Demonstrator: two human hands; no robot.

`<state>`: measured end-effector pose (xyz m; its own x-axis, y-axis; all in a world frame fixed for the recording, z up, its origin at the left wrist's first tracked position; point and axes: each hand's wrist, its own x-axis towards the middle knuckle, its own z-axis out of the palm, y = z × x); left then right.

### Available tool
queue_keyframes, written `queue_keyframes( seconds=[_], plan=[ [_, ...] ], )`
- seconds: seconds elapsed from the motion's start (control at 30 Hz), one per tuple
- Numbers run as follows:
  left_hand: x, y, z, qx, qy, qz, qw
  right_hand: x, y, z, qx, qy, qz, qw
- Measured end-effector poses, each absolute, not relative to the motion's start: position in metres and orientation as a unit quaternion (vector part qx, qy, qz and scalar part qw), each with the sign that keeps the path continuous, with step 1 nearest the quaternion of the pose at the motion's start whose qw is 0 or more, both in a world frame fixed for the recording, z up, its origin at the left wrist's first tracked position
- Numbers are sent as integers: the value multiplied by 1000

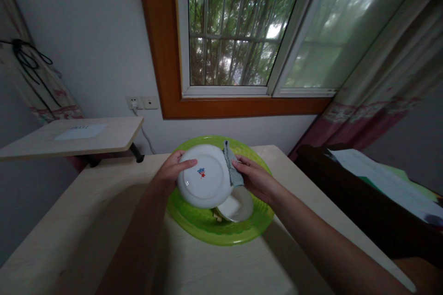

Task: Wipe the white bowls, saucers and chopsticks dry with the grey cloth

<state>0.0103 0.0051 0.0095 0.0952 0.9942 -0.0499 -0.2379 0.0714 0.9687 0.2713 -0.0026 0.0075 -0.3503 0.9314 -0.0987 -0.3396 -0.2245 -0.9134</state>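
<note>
Above a green plastic basin, my left hand grips the left edge of a white plate, thumb lying across it. The plate's underside faces me, with a small blue and red mark on it. My right hand pinches a grey-green cloth against the plate's right edge. Lower in the basin lies a second white dish, partly covered by the held plate. Beside that dish is a small pale yellowish item, too small to make out.
The basin stands on a light wooden table. A raised shelf with a paper sheet is at the left. Behind is a barred window. To the right, papers lie on a dark surface.
</note>
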Motion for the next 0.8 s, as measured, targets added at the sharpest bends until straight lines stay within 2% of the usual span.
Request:
queue_keyframes(
  seconds=[0.1, 0.2, 0.37, 0.53, 0.67, 0.8],
  plan=[
    [11, 5, 9, 459, 432, 506, 588, 265, 5, 7, -354, -453, 676, 461],
    [12, 5, 8, 472, 443, 495, 579, 262, 14, 5, -385, -514, 598, 479],
    [13, 6, 6, 489, 452, 479, 572, 257, 14, 15, -403, -692, 327, 502],
    [13, 8, 2, 500, 433, 477, 579, 240, 0, 26, -371, -822, 119, 416],
    [13, 7, 3, 486, 432, 492, 578, 236, -1, 25, -343, -858, 76, 375],
    [11, 5, 9, 459, 447, 513, 571, 250, 3, 20, -371, -839, 70, 391]
  ],
)
